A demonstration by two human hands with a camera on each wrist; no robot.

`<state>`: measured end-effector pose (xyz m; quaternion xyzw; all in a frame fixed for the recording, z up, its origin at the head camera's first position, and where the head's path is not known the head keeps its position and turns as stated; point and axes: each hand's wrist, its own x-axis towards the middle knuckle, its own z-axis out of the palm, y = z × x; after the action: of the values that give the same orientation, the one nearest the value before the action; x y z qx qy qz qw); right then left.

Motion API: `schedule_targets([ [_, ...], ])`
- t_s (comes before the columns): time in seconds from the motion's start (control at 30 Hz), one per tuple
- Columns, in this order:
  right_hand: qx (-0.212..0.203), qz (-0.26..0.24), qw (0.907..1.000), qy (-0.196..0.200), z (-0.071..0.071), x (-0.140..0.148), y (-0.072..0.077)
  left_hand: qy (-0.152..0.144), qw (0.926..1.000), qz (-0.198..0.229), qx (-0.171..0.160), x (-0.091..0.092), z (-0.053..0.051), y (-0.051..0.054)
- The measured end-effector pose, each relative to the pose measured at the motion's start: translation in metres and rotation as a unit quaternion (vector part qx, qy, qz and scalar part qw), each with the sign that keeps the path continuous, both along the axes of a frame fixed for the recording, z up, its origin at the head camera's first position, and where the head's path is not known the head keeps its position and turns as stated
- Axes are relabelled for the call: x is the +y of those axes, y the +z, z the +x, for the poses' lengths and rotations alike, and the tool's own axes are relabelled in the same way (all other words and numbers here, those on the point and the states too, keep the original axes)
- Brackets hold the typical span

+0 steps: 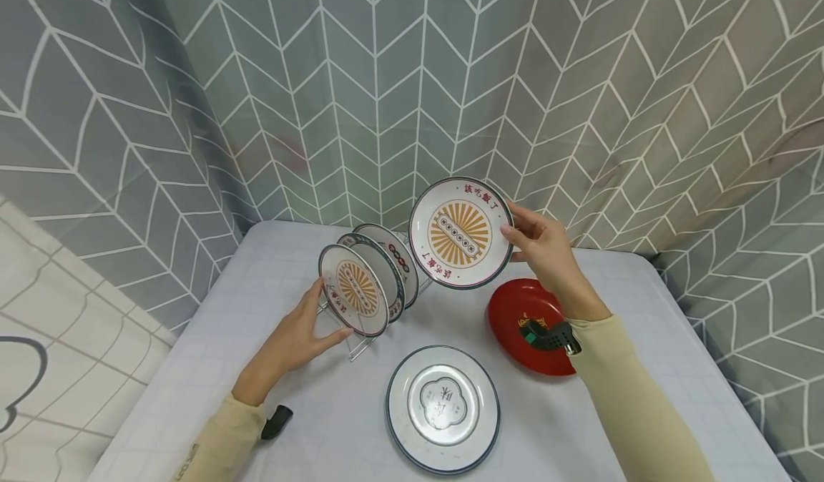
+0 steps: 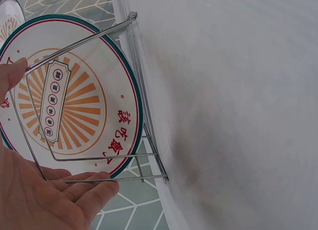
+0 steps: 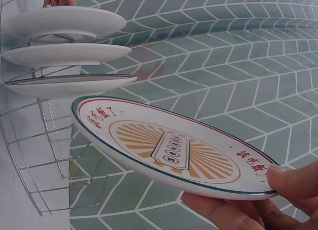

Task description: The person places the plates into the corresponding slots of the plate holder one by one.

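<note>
My right hand [image 1: 547, 249] pinches a white plate [image 1: 460, 233] by its right rim, thumb on the decorated face and fingers behind. The plate carries an orange sunburst, red characters and a dark green edge; it is held tilted above the table, right of a wire dish rack [image 3: 30, 185]. Several plates stand upright in the rack, the nearest being a sunburst plate [image 2: 74, 101]. My left hand [image 1: 292, 335] holds the rack's near end, thumb and fingers spread around its wire loop and close to that nearest plate.
A white plate with a blue rim [image 1: 444, 410] lies bottom up at the table's front middle. Beneath my right forearm sits a red plate [image 1: 521, 325] with gold marks. A patterned curtain [image 1: 399, 96] hangs behind the white-covered table [image 1: 290, 432].
</note>
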<state>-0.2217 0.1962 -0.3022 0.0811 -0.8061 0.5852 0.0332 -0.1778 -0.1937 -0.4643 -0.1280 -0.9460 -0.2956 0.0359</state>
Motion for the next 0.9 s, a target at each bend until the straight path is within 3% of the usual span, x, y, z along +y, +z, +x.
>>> schedule_targets([
  [0.13, 0.011, -0.008, 0.9999, -0.003, -0.011, -0.010, 0.000, -0.001, 1.0000, -0.001, 0.006, 0.001, -0.001, -0.001],
  [0.33, 0.018, -0.002, 0.9998, 0.004, -0.023, -0.026, -0.011, -0.003, 1.0000, 0.000, 0.008, 0.001, 0.000, 0.000],
  [0.9, 0.026, 0.057, 0.9980, 0.004, -0.039, -0.076, -0.046, 0.002, 1.0000, -0.004, 0.000, 0.001, 0.001, 0.000],
])
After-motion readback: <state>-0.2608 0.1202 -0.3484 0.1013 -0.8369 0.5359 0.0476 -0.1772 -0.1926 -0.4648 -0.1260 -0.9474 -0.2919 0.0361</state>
